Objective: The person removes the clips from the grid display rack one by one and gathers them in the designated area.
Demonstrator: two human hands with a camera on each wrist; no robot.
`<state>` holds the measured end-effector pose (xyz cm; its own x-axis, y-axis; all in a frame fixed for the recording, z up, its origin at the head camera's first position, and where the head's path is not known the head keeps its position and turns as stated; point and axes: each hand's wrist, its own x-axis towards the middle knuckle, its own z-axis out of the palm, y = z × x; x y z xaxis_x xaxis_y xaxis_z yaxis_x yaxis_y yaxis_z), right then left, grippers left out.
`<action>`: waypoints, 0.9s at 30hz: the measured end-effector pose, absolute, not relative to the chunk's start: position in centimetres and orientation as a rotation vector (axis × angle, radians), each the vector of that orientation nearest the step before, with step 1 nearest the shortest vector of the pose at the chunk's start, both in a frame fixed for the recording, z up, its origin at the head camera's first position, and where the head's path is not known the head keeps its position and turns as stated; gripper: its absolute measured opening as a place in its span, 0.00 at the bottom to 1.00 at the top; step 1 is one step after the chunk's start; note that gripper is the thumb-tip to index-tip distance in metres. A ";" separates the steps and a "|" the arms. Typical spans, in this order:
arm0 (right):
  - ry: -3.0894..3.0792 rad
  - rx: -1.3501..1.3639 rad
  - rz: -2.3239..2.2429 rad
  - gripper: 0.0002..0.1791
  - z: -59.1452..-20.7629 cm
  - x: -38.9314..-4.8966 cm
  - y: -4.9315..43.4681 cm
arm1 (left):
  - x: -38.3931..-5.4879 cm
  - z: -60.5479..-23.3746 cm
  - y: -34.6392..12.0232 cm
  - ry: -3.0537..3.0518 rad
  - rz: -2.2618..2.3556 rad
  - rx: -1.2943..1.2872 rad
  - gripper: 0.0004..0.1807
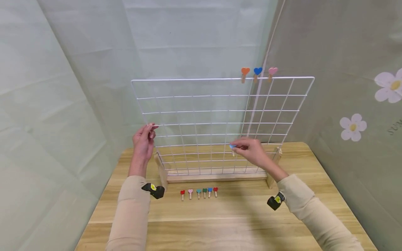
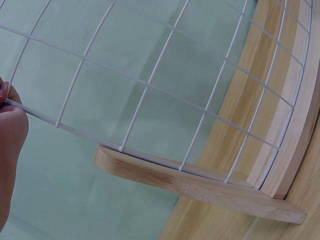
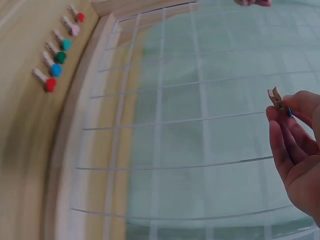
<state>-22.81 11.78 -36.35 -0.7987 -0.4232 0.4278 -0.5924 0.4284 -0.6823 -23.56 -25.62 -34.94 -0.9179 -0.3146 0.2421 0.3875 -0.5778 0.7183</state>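
A white wire grid panel (image 1: pixel 188 80) stands upright in a wooden base (image 1: pixel 216 179). My left hand (image 1: pixel 144 142) grips its left edge wire partway up, thumb against fingers. Between the thumb and fingers of my right hand (image 1: pixel 252 150) is a small wooden clothespin (image 3: pixel 278 100) with a blue heart, pinched at the heart end. Its jaws point away from the fingers, in front of the grid's lower right part. Clipped along the top wire at the right are an orange heart clothespin (image 1: pixel 245 71), a blue heart clothespin (image 1: pixel 258 71) and a pink heart clothespin (image 1: pixel 273 71).
In front of the base, several heart clothespins lie in a row on the wooden table (image 1: pixel 188 233): a red one (image 1: pixel 183 192) at the left end, then pink, teal, green, blue and another red one (image 1: pixel 215 190). Pale fabric (image 1: pixel 194 31) hangs behind and at the sides.
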 end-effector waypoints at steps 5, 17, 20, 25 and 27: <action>-2.540 0.825 1.399 0.10 -39.3 -22.9 11.8 | -23.5 -34.9 -25.6 -1.160 -2.476 -0.141 0.15; -2.662 0.722 1.540 0.11 -46.5 -21.9 11.0 | -23.6 -34.8 -25.7 -1.171 -2.465 -0.135 0.15; -2.672 0.693 1.602 0.11 -48.4 -21.5 10.9 | -23.6 -34.7 -25.6 -1.171 -2.472 -0.129 0.15; -2.690 0.611 1.678 0.11 -50.5 -21.0 10.6 | -23.5 -34.8 -25.5 -1.162 -2.477 -0.127 0.15; -2.680 0.596 1.708 0.11 -51.2 -20.9 10.5 | -23.5 -34.8 -25.5 -1.159 -2.477 -0.130 0.15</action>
